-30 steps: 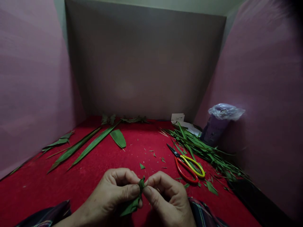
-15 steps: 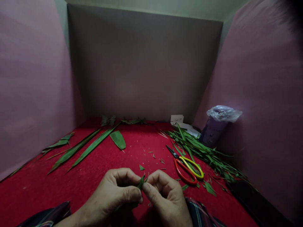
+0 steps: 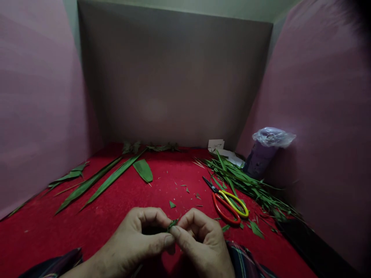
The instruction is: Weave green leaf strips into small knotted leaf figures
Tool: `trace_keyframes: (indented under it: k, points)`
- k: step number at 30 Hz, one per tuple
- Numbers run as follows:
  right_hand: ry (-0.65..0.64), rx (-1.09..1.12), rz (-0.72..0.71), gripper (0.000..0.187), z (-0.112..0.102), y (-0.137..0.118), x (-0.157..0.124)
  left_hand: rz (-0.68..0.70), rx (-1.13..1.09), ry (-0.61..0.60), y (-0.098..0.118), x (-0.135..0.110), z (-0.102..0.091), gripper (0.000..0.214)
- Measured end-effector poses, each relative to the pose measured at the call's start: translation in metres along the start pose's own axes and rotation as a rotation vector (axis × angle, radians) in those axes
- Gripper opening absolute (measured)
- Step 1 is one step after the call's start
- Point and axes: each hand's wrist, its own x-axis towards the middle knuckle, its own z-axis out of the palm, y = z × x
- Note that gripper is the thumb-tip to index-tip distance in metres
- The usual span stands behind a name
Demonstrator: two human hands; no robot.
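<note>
My left hand and my right hand meet low in the middle, above a red cloth. Between their fingertips is a small folded piece of green leaf, mostly covered by the thumbs and forefingers. Both hands pinch it, the left from one side and the right from the other. Just right of my right hand lie scissors with one red and one yellow handle loop, blades pointing away to the left. A small green leaf scrap rests beyond the fingertips.
Long leaf blades and a broad cut leaf lie at left. A heap of leaf strips spreads along the right, beside a purple container topped with clear plastic. A white card stands behind; a black object sits at right.
The leaf piece, which stuck up between the fingertips, now shows less and lies lower. The fingers have drawn closer around it. The view has shifted slightly.
</note>
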Motion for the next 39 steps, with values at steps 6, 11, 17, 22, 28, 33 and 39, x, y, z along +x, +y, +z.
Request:
trace_keyframes:
  k: [6, 11, 17, 22, 28, 33, 39]
  points:
    - [-0.006, -0.021, -0.131, 0.027, -0.002, 0.004, 0.003, -0.06, -0.145, 0.025, 0.011, -0.002, 0.007, 0.018]
    - [0.261, -0.371, -0.509, 0.009, -0.003, 0.004, -0.002, -0.062, -0.128, 0.002, 0.014, -0.001, 0.005, 0.015]
    - [0.176, -0.702, -0.966, 0.019, -0.008, 0.0, 0.0, -0.098, -0.105, -0.026, 0.009, -0.001, 0.002, 0.016]
    - [0.171, -0.753, -0.978, 0.015, -0.009, 0.0, 0.004, -0.1, -0.109, -0.011, 0.012, -0.002, 0.006, 0.018]
    - [0.16, -0.761, -0.953, 0.015, -0.01, 0.001, 0.004, -0.111, -0.073, -0.052, 0.013, -0.001, 0.003, 0.02]
    - [0.217, -0.783, -0.976, 0.014, -0.011, 0.002, 0.003, -0.111, -0.069, -0.103, 0.01, 0.0, -0.001, 0.018]
    - [0.275, -0.783, -1.05, 0.02, -0.004, 0.005, 0.006, -0.124, -0.106, -0.071, 0.005, 0.001, -0.001, 0.018]
